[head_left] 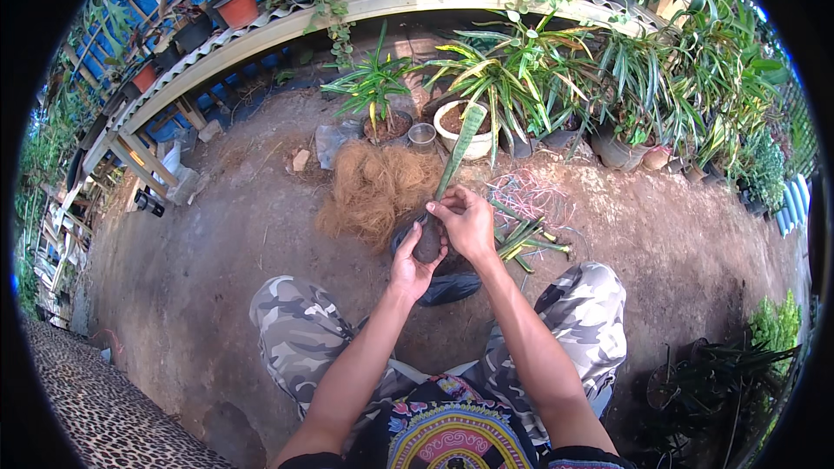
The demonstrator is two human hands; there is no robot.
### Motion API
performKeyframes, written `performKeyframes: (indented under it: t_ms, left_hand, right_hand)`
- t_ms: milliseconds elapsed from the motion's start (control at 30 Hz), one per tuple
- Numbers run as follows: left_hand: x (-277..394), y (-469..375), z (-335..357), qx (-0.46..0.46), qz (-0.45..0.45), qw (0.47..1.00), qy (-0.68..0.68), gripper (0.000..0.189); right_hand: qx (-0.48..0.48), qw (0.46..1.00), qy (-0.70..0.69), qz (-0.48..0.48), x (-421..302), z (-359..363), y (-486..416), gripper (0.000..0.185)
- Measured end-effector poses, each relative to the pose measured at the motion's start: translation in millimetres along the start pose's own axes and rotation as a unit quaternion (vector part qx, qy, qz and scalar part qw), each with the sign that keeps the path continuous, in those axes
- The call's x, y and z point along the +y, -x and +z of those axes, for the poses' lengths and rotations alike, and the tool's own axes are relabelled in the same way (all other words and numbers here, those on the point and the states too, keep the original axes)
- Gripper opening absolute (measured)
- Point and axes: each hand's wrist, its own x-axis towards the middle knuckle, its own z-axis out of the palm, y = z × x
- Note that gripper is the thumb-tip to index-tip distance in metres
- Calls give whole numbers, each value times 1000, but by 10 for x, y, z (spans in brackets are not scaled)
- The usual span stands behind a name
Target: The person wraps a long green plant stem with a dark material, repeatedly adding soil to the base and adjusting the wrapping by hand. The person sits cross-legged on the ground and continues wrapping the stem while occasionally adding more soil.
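My left hand [414, 264] holds a dark, rounded root ball [427, 242] from below and the left. A single upright snake plant leaf [462, 146] rises from it. My right hand [470, 221] pinches at the leaf's base with thumb and fingers, just above the root ball. Beneath both hands lies a black plastic bag [449, 289], partly hidden by them. Brown coconut fibre [378, 192] is heaped just beyond my left hand. To the right of my right hand, cut green leaves [524, 238] lie on the ground beside a tangle of pink and white strings [531, 195].
A white round pot [479, 143], a clear plastic cup [422, 135] and other potted plants line the far side. Behind them stands a bench [391, 3] bearing more pots. Dark-leaved plants [710, 384] are at the lower right; a leopard-print surface [111, 404] is at the lower left.
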Motion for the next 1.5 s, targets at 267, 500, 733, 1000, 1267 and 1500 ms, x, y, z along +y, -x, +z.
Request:
performKeyframes:
  t_ms: [267,500,733,1000,1267,1500]
  left_hand:
    - [-74,21,50,23,38,999,7,36]
    - [-27,-20,-102,-30,-2,999,41,34]
    - [-61,37,38,-39,4,996,78,35]
    - [4,-53,-121,-58,-5,988,144,34]
    - [-2,-59,-148,-75,-7,987,140,27]
    - [10,-102,-166,-51,24,992,111,27]
  right_hand:
    - [-6,1000,15,20,-3,-14,5,28]
    - [-10,1000,-12,-5,5,-7,4,31]
    - [4,999,-12,40,-40,-37,-5,29]
    - [-102,994,-44,-2,38,-41,-35,31]
    - [-153,986,-68,6,84,-32,-50,23]
    - [-133,987,-80,47,-17,-44,-54,24]
